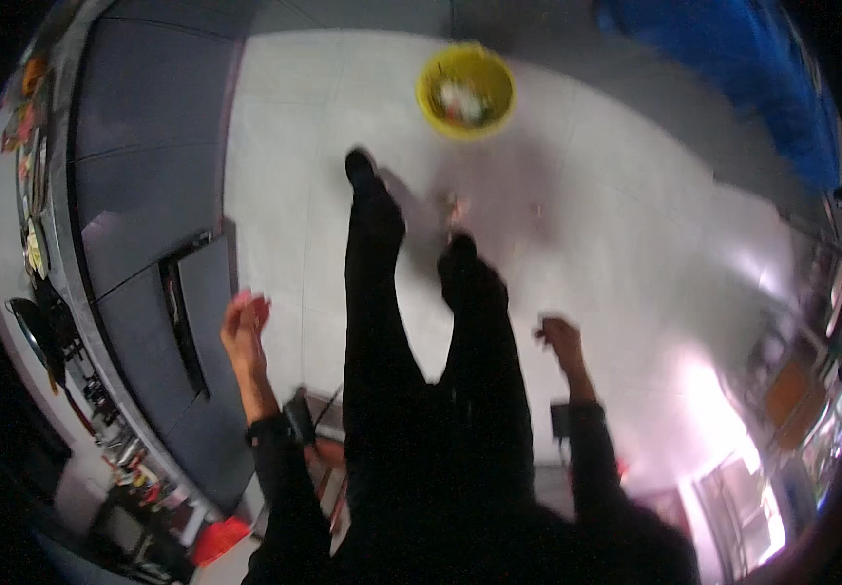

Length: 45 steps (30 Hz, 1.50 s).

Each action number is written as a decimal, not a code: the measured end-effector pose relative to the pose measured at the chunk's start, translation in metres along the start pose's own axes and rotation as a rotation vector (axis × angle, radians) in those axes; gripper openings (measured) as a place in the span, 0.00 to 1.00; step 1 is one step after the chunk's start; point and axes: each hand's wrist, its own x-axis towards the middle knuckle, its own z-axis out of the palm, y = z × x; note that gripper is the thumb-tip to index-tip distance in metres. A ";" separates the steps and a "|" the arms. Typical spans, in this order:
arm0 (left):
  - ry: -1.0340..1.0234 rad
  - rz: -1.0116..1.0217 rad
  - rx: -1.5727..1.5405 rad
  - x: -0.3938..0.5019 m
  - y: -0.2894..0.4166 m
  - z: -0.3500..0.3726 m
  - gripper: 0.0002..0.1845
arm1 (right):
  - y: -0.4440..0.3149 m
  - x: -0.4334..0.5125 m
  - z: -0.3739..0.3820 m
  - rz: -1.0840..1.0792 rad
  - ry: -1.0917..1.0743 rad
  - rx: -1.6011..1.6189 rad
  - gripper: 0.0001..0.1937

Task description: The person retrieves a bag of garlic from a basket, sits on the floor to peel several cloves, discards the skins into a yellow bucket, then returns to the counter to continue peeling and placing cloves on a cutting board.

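My left hand is closed around a small pink-red item, too blurred to name, beside the grey cabinet fronts. My right hand hangs to the right of my legs with its fingers loosely bent and apart; nothing shows in it. Ahead of me on the pale tiled floor stands a round yellow plastic tub. White, red and green scraps lie inside it. A small blurred bit of debris is on the floor just beyond my right foot.
Grey cabinets run along the left, with a dark gap at one panel. Above them, a counter holds a dark pan and several utensils. A red item sits lower left. Blue material hangs upper right; a brown panel stands right.
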 end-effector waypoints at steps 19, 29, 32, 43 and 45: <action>-0.734 0.059 1.000 0.188 -0.085 0.100 0.15 | 0.034 -0.062 0.040 0.163 -0.009 -0.058 0.14; -0.610 0.431 1.168 0.283 -0.320 0.159 0.34 | 0.091 0.202 0.137 -0.202 0.086 -0.362 0.20; -0.550 0.483 1.123 0.312 -0.363 0.192 0.41 | 0.106 0.286 0.158 -0.301 0.124 -0.474 0.31; -0.522 0.730 1.144 0.326 -0.403 0.233 0.38 | 0.132 0.422 0.220 -0.728 0.175 -1.307 0.34; -0.524 0.882 1.118 0.320 -0.410 0.234 0.33 | 0.146 0.421 0.225 -0.867 0.205 -1.237 0.23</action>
